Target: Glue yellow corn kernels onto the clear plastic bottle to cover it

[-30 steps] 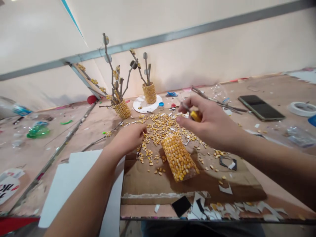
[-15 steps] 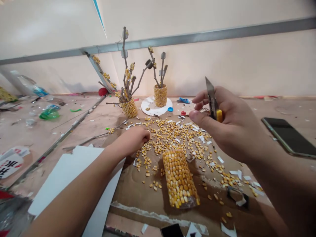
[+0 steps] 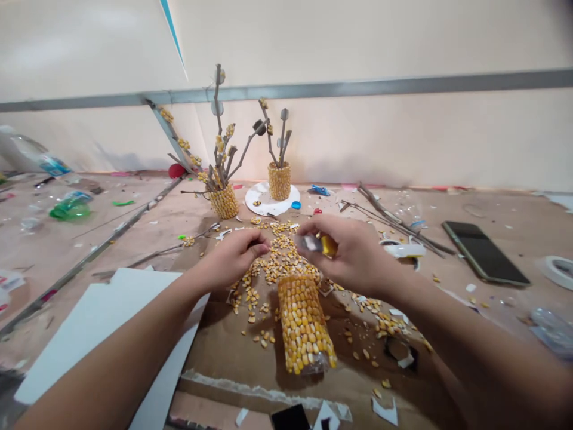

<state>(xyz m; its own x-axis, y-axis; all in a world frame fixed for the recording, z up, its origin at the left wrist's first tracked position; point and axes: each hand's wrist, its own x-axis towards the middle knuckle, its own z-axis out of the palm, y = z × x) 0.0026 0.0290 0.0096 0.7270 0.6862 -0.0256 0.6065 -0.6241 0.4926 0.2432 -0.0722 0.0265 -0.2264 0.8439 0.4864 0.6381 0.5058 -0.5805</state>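
Observation:
My left hand (image 3: 237, 257) is closed over the left part of the loose corn kernels (image 3: 253, 292), fingertips pinched together; what they hold, if anything, is hidden. Opposite it, my right hand (image 3: 353, 248) is closed round a pointed metal tool with a yellow handle (image 3: 329, 245); the metal end is blurred and points toward the left hand. A gap separates the two hands. Below them, a clear cylinder covered in rows of corn kernels (image 3: 305, 325) lies on the brown cardboard (image 3: 237, 358), its near end showing bare plastic.
Two kernel-covered pots with twigs stand behind, the left pot (image 3: 224, 202) and the right pot (image 3: 280, 181), the latter on a white disc (image 3: 257, 200). White sheets (image 3: 102, 334) lie left. At right are a phone (image 3: 487, 252), loose twigs (image 3: 398, 221) and a tape roll (image 3: 559, 272).
My right hand has come down and left with the tool, from raised at the right to close by the left hand. My left hand has turned, its thumb now showing. The view has shifted slightly.

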